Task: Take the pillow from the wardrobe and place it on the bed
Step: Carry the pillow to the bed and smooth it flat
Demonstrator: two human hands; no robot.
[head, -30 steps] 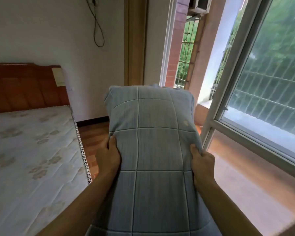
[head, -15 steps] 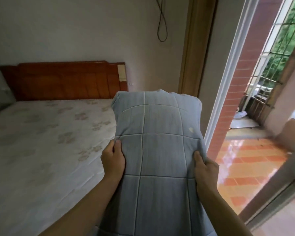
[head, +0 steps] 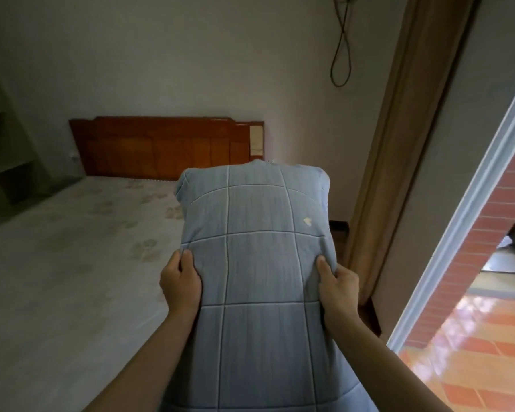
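blue checked pillow [head: 259, 263] held lengthwise, left hand [head: 180, 282] and right hand [head: 338, 288] each clamped on a long edge for balance; in the air by the bed [head: 72, 263] edge, not down yet

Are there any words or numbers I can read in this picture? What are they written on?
No, there are no words or numbers to read here.
The blue pillow has a tiny pale mark, but it is a small shape, not letters.
The wooden headboard has a pale patch at its right end; it looks blank.
The mattress only has a faded pattern, no writing.
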